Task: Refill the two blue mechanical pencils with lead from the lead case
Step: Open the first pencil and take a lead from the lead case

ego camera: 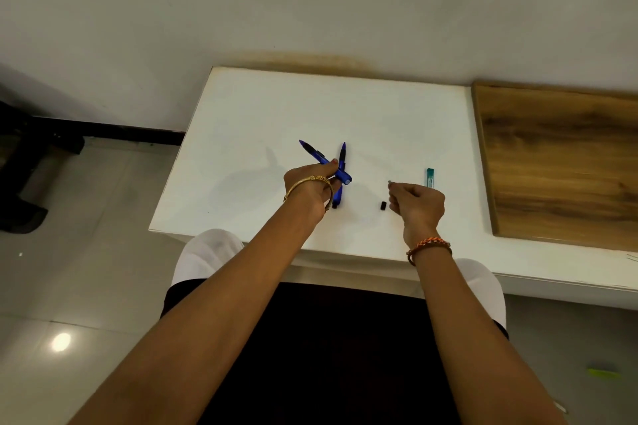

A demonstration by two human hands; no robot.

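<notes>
A plain pale wall backed a white rectangular tabletop (262,107), with a brown wood-grain board (559,162) on its right. The left hand (312,185) pinched one slim blue plastic mechanical pencil (319,157) near its open rear end, fingers curled round the barrel; its long axis ran from that end, which faced the right hand, up and away to the left. The right hand (416,202), well apart from that end, pinched something tiny and pale at its fingertips (390,184), too small to identify, perhaps an eraser or lead. The second blue mechanical pencil (341,172) lay on the table under the held one, crossing it. A small black cap (383,206) lay just beside the right hand, and the slim teal plastic lead case (429,178) just beyond it, so that hand looked better placed to fetch lead.
</notes>
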